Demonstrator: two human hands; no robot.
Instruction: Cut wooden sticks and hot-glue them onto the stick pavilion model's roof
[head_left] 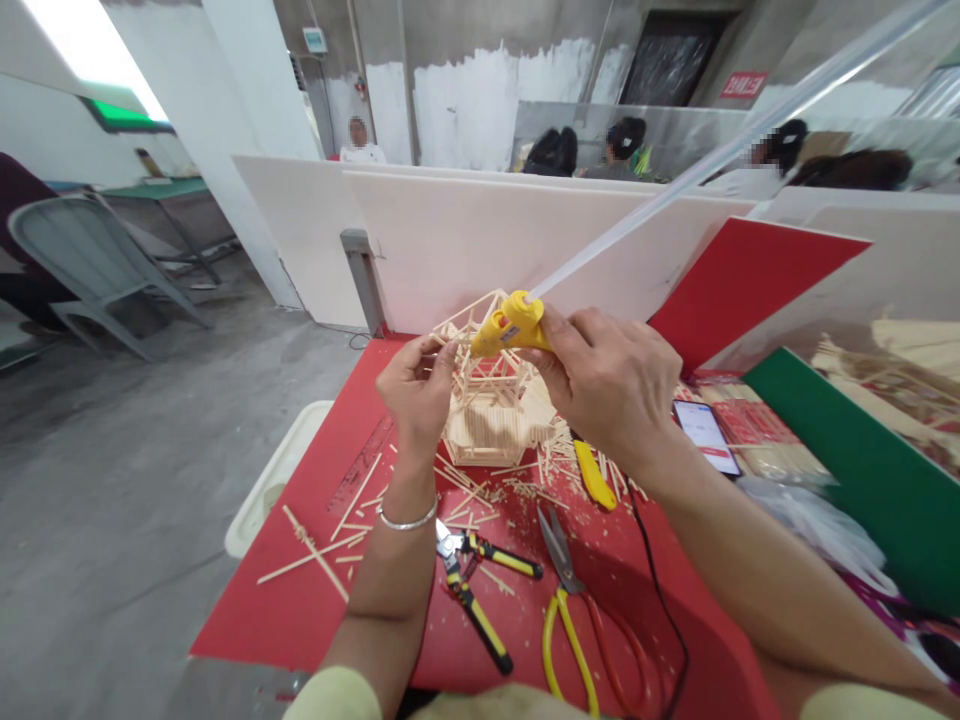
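A yellow hot glue gun (510,325) is gripped in my right hand (611,380), a long clear glue stick (637,215) rising from its back end. Its nozzle points down and left, close to the fingertips of my left hand (418,385). Those fingers pinch at the upper left of a small house-like model (486,430) built of thin wooden sticks, apparently on one slim stick; the exact contact is partly hidden. The model stands upright on the red tabletop (517,620), its upper frame partly behind the glue gun.
Yellow-handled cutters (480,575), large scissors (574,590) and a yellow utility knife (595,475) lie nearby. Loose sticks (315,550) scatter left. A black cord (660,580) runs right, near a phone (705,437) and packed sticks (772,430). White panels (465,235) border the back.
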